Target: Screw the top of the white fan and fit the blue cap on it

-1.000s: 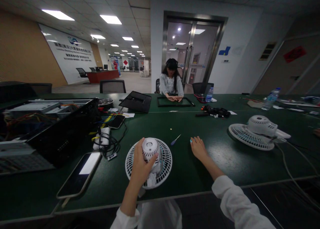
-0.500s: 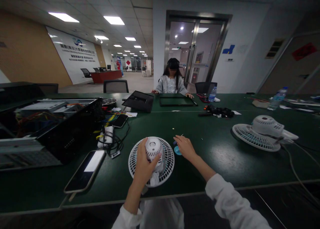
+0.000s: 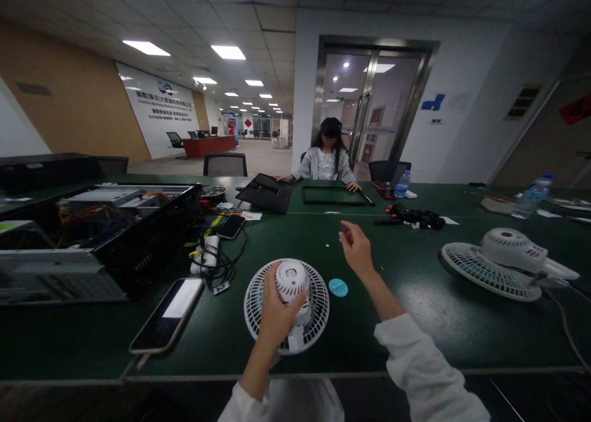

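A white fan [image 3: 318, 314] lies on the table with its round slotted grille down and its motor housing up. My left hand [image 3: 276, 308] is wrapped around that housing, thumb on the right side and fingers on the left. Raised over the table to the right, my right hand [image 3: 356, 250] pinches a small dark purple object [image 3: 344, 229]; most of it is hidden by the fingers, so its kind is unclear. Between the fan and my right forearm a round light-blue disc [image 3: 338, 287] lies flat on the table.
A second white fan [image 3: 514, 256] with a cord lies at the right. On the left are a phone [image 3: 167, 316], tangled cables [image 3: 220, 263] and an open computer case [image 3: 152, 243]. Across the table a person [image 3: 327, 154] sits behind a black frame [image 3: 339, 203]; water bottles [image 3: 403, 183] stand farther right.
My right hand has lifted off the table beside the light-blue disc and moved up and away, holding the small purple object. The disc is now uncovered. My left hand stays on the fan.
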Demonstrator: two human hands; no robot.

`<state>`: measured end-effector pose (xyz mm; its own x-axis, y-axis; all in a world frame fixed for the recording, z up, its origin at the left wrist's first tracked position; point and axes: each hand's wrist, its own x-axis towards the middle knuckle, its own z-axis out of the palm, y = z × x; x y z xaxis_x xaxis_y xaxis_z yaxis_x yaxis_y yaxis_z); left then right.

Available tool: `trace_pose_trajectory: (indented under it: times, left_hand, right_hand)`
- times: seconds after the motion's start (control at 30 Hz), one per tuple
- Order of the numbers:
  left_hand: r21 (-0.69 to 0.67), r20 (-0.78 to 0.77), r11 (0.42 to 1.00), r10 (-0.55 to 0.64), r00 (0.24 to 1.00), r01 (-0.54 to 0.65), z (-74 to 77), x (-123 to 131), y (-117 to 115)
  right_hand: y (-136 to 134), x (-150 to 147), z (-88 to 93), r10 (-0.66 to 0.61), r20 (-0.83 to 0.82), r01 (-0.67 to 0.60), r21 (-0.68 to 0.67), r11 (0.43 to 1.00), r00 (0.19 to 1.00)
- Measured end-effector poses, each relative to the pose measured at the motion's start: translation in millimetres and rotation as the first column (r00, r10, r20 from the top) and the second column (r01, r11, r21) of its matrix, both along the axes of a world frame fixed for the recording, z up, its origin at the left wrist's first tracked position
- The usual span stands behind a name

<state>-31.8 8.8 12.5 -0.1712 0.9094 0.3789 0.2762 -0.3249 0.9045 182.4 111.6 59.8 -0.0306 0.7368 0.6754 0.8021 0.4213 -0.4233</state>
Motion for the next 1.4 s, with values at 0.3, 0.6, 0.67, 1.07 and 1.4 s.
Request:
trace_pose_trajectory:
  times: [0.3, 0.6, 0.67, 1.07, 1.4]
  left_hand:
    - [0.041, 0.034, 0.999, -0.027, 0.999, 0.026, -4.5, -0.3, 3.0]
    - [0.045, 0.027, 0.999, -0.003, 1.0, 0.002, -1.9, 0.7, 1.1]
    - [0.036, 0.029, 0.999, -0.004, 1.0, 0.003, -2.2, 0.7, 0.8]
    - [0.041, 0.024, 0.999, 0.001, 1.0, -0.002, -0.2, 0.3, 0.2]
    - [0.05, 0.027, 0.999, 0.014, 1.0, -0.015, -0.7, 1.1, -0.3]
  right_hand:
    - [-53.4, -67.7, 75.6, 0.529, -0.683, -0.475, 0.293, 0.83, 0.503]
    - [-58.9, -86.8, 49.2, 0.548, -0.626, -0.589, 0.169, 0.79, 0.555]
    - [-60.0, -86.6, 49.6, 0.555, -0.616, -0.592, 0.173, 0.787, 0.559]
    - [-59.5, -85.4, 45.3, 0.537, -0.631, -0.583, 0.162, 0.797, 0.559]
    - [-62.3, -87.7, 42.5, 0.537, -0.578, -0.555, 0.168, 0.815, 0.614]
